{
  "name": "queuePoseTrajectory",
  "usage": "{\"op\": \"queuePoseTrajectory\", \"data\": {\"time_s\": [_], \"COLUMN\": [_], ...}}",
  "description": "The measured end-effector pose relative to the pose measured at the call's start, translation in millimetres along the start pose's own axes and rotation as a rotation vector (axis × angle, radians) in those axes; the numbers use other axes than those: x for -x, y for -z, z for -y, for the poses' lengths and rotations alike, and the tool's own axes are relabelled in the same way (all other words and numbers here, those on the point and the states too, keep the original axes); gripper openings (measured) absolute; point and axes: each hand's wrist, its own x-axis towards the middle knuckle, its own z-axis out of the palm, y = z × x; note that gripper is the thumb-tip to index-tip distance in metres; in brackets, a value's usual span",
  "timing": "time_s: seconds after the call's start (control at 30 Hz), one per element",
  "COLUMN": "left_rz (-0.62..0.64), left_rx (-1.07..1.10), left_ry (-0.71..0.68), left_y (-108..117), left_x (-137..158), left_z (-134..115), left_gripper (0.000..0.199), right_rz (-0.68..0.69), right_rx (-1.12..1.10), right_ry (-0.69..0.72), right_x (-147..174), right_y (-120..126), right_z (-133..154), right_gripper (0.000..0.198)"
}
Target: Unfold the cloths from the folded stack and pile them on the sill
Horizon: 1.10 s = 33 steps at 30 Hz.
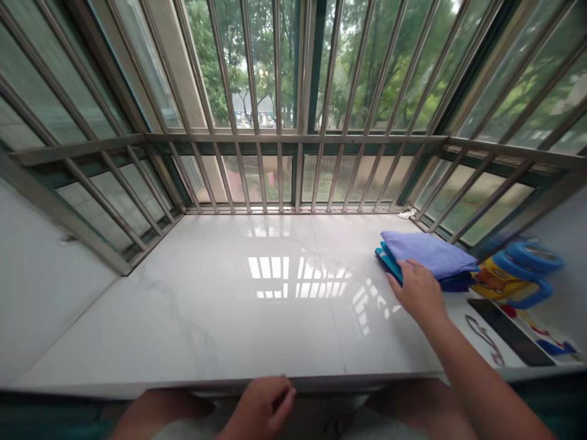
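A stack of folded cloths lies on the white marble sill, toward its right end and close to the corner of the window bars. The top cloth is pale lavender-blue, folded flat with soft rounded edges and a slight sag over the layers beneath. Under it a teal layer shows along the near left edge of the stack, and a darker blue one peeks out at its right side. The stack looks neat, with its edges roughly lined up.

The right hand reaches out over the sill and rests against the stack's near left edge, fingertips touching the teal layer; the fingers lie spread and relaxed, not clamped on anything. The left hand sits low, at the sill's front edge and well apart from the stack, fingers loosely curled with nothing held.

Just right of the stack stands a yellow and blue toy, blurred. Nearer than the toy, also right of the stack, a dark flat phone lies on a printed mat.
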Motion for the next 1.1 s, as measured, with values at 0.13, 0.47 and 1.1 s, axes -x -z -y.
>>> {"op": "queuePoseTrajectory", "data": {"time_s": [0.13, 0.47, 1.1], "left_rz": [-0.148, -0.310, -0.330], "left_rx": [-0.025, -0.043, -0.190], "left_ry": [0.053, 0.146, 0.016], "left_y": [53.0, 75.6, 73.2], "left_x": [-54.5, -120.6, -119.4], "left_z": [-1.0, 18.4, 21.0], "left_gripper": [0.034, 0.032, 0.043], "right_rz": [0.083, -0.177, 0.252], "right_rx": [0.137, -0.020, -0.695], "right_ry": [-0.070, -0.205, 0.563], "right_x": [-22.8, -46.9, 108.8], "right_y": [-32.9, -28.0, -74.0], "right_z": [-59.7, -73.4, 236.5], "right_gripper": [0.059, 0.060, 0.051]}}
